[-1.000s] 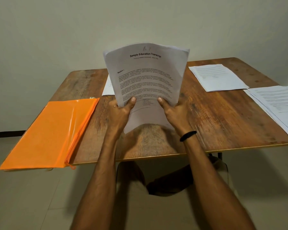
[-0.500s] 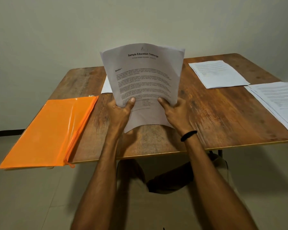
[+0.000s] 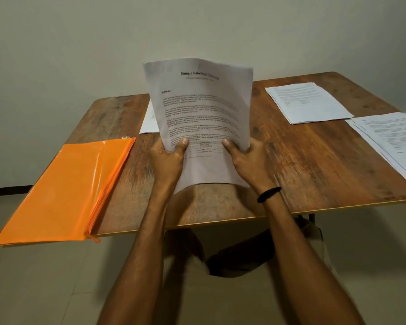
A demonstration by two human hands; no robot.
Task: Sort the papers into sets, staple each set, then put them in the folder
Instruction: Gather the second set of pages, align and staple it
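Above the middle of the brown wooden table (image 3: 314, 165), a thin set of white printed papers (image 3: 202, 113) is held upright and slightly bowed. The front page faces the camera. A blurred heading beginning "Sample Educ" and a subheading "Section 1" are noted, followed by several short text blocks and a small ruled grid near the bottom.

The set is gripped low down from both sides. The left hand (image 3: 168, 160) is closed on the left margin and the right hand (image 3: 249, 160) on the right, each thumb pressed on the front face with the fingers hidden behind. Most of the page stands above the thumbs, and a shorter strip hangs below, between the wrists. Contact of the lower edge with the tabletop cannot be confirmed.

An orange plastic zip folder (image 3: 63, 191) lies flat on the table's left corner, overhanging the edge. It is left of the left hand and not touched.
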